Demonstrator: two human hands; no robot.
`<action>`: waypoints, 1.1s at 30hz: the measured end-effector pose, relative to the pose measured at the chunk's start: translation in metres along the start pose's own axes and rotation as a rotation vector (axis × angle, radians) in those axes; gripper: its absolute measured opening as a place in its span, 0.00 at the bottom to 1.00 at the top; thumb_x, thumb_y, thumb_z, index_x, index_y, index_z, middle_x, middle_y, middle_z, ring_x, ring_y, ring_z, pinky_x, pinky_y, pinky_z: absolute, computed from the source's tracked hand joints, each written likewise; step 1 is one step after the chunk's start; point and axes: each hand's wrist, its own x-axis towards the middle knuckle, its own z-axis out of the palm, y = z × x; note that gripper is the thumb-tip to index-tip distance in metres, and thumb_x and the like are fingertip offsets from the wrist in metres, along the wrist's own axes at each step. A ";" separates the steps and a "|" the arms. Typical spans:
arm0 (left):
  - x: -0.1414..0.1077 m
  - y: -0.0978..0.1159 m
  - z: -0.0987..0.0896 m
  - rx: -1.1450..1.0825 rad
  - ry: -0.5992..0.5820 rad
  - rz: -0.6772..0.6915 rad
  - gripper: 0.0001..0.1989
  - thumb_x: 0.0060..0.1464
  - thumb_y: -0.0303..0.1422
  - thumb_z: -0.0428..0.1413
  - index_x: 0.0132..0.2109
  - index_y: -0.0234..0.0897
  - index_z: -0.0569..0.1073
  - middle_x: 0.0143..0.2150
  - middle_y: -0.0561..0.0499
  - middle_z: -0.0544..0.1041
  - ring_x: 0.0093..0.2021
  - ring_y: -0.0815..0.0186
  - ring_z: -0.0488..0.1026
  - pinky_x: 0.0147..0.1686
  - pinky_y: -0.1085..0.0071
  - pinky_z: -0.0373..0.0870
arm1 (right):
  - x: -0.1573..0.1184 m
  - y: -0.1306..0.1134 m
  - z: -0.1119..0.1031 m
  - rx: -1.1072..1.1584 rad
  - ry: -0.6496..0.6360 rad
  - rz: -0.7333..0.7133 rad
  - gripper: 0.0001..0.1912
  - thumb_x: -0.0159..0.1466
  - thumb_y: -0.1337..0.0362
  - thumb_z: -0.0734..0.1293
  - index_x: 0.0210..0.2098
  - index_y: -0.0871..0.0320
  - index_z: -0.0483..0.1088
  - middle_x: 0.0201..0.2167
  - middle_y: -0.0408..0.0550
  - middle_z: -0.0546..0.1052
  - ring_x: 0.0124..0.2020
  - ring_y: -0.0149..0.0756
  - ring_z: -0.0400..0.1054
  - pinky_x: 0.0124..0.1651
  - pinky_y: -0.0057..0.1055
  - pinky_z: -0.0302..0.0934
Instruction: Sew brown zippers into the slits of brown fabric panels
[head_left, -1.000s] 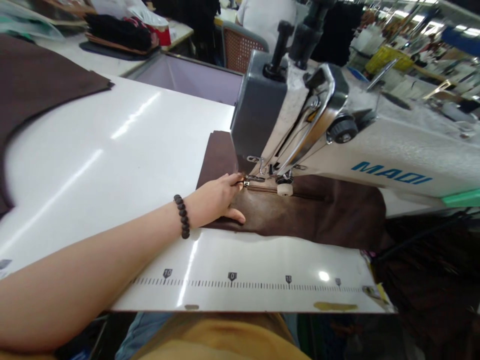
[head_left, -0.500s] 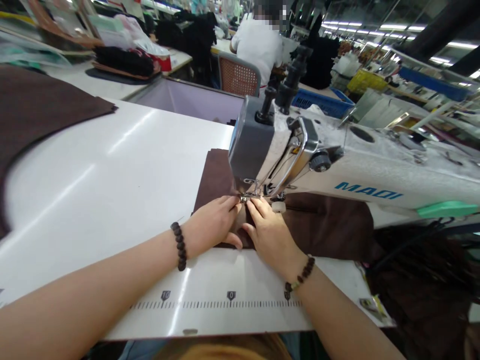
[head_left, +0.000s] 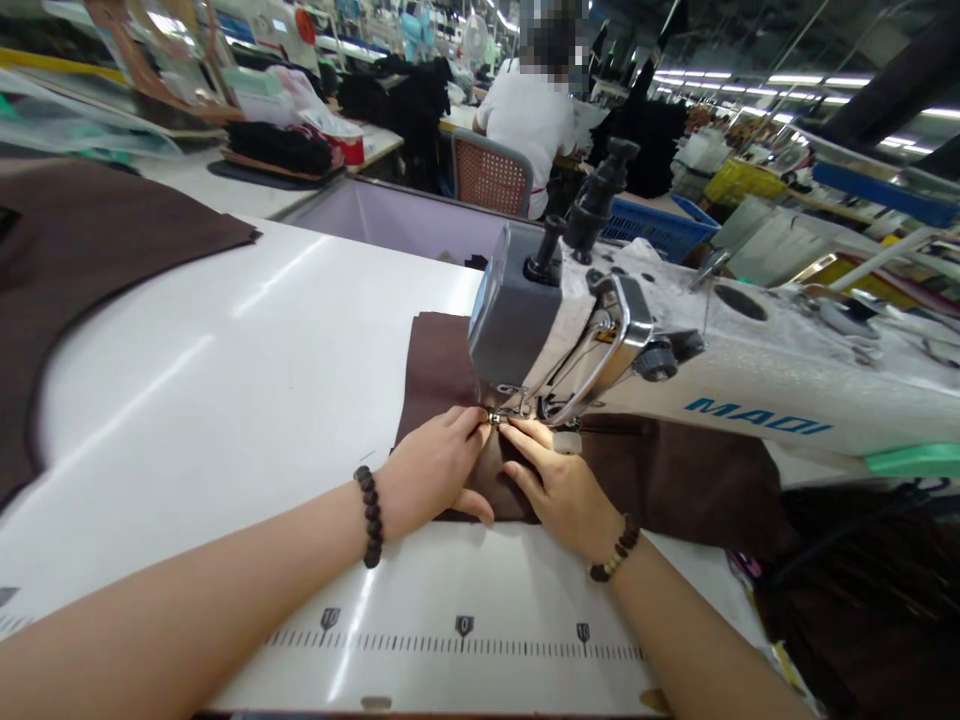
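Note:
A dark brown fabric piece (head_left: 442, 360) lies under the needle area of a white and grey sewing machine (head_left: 750, 400). My left hand (head_left: 439, 465) rests on the fabric left of the presser foot (head_left: 496, 417), fingers stretched forward and thumb apart. On the right of the foot, my right hand (head_left: 562, 485) lies on the same fabric with its fingers spread. Both hands' fingertips are close to the foot. The fabric extends right beneath the machine arm.
More brown fabric (head_left: 135, 220) lies on the white table (head_left: 285, 380) at the left. Dark fabric (head_left: 862, 620) hangs at the right. Behind are a lilac bin (head_left: 420, 215), a blue crate (head_left: 660, 225) and a seated person in white (head_left: 529, 115).
The camera view has shifted, so the machine and table appear lower and slightly to the right. Both hands remain on the fabric beside the presser foot, which shows little visible shift.

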 end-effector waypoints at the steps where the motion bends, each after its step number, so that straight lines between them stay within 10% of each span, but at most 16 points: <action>1: 0.000 0.000 0.000 -0.004 0.003 0.000 0.44 0.32 0.55 0.61 0.49 0.22 0.68 0.47 0.36 0.69 0.49 0.50 0.66 0.49 0.59 0.66 | 0.000 0.000 0.000 -0.003 0.004 -0.001 0.21 0.65 0.65 0.58 0.57 0.58 0.60 0.56 0.51 0.65 0.57 0.39 0.58 0.61 0.47 0.50; 33: 0.000 -0.007 0.002 -0.097 0.024 0.060 0.43 0.31 0.53 0.64 0.50 0.25 0.69 0.49 0.35 0.68 0.51 0.48 0.65 0.51 0.57 0.65 | 0.001 -0.002 0.000 -0.042 0.032 0.005 0.23 0.62 0.65 0.62 0.56 0.59 0.61 0.53 0.54 0.68 0.54 0.43 0.63 0.60 0.51 0.51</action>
